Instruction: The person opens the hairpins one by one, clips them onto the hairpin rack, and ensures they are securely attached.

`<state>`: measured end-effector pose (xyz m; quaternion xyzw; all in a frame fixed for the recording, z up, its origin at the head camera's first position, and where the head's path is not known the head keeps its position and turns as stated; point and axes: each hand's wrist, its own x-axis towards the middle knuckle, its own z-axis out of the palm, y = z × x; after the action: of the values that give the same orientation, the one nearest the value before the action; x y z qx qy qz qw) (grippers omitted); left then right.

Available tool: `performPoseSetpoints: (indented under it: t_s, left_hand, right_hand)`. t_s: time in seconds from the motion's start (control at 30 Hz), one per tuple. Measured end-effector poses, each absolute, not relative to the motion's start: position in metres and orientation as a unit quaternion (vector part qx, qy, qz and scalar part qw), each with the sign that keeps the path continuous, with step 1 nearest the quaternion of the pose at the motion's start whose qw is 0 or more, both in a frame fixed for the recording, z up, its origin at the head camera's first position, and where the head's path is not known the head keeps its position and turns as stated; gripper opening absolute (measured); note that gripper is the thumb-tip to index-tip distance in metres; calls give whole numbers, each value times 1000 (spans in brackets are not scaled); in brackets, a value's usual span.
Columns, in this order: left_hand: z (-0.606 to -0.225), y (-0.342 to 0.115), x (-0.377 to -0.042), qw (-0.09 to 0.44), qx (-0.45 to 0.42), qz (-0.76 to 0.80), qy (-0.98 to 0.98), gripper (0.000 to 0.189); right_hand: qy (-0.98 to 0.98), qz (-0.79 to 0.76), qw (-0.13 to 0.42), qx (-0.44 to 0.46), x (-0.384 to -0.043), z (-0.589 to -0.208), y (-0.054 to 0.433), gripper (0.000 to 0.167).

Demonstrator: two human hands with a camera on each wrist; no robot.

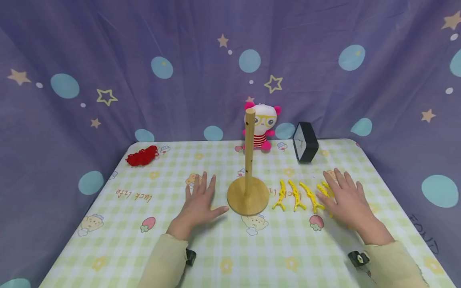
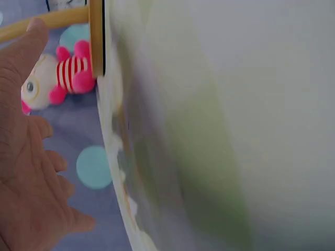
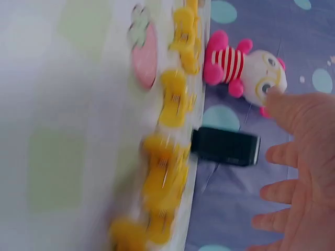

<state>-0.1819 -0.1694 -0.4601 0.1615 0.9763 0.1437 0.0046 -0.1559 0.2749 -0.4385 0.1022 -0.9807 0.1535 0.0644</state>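
My left hand (image 1: 198,206) is spread, palm down, just left of a wooden stand (image 1: 249,160) and holds nothing. The stand has a round base and an upright pole with small dark holes. Spread over the right end of a row of yellow branch-shaped clips (image 1: 295,196) is my right hand (image 1: 347,202), partly hiding the end ones. In the right wrist view the clips (image 3: 174,99) show forked ends with small metal springs, and nothing lies in the right hand (image 3: 314,157). The left wrist view has the left thumb overlapping the pole.
A plush toy (image 1: 262,124) with pink limbs sits behind the stand at the table's back edge. To its right is a black box-shaped clock (image 1: 306,143). A red stringy bundle (image 1: 142,156) lies at the back left. A patterned curtain (image 1: 201,72) hangs behind the checked table (image 1: 180,268).
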Motion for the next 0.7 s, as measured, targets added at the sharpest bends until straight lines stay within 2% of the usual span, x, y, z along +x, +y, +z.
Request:
performPoseSetpoints:
  t_s: [0.13,0.43,0.5,0.7]
  left_hand:
    - [-465,-156,-187,46,169,153,973,110]
    - [-470,-132,-199,119,201,167,958,113]
    - [-472,-129,-202,125,202,162,958,114]
    - [-473,-123,-207,130,204,144,960,116]
  right_hand:
    - [-987,144,28,70,-148,-442,296,77]
    - [-981,138,-119,-60,-129,-444,333,111]
    - [-976,146,-140,-81,-125,-445,335,109]
    - [-973,138,-158,-94,-114,-453,333,83]
